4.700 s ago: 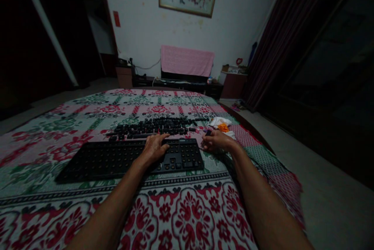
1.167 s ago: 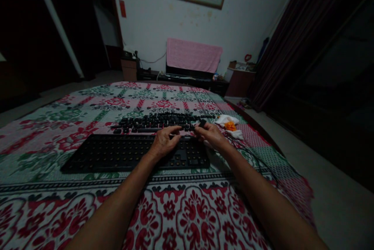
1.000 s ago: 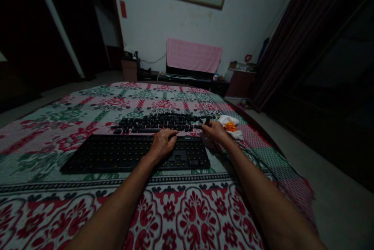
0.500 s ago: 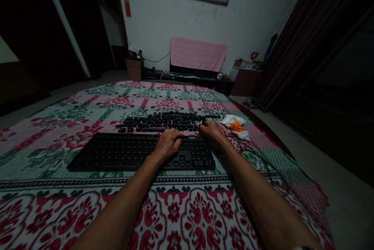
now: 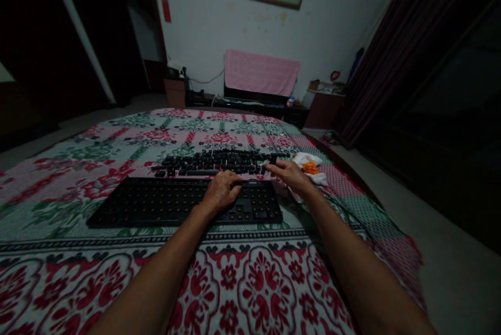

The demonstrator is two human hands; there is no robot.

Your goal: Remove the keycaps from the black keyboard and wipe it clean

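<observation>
One left hand (image 5: 222,193), grip slack, on far keyboard (image 5: 156,203) edge; right hand (image 5: 287,174) grip at keycaps (image 5: 211,163) unclear.

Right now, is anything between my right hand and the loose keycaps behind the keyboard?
Nothing visible. The right hand is at the right end of the keycaps; the left hand rests on the keyboard.

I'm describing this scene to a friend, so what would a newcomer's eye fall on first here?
The wide black keyboard base with most keycaps off, lying on the red, green and pink floral bedspread, with the left hand resting on its right part. Just beyond lie rows of loose black keycaps, whose right end the right hand reaches. At the far wall hangs a pink cloth.
</observation>
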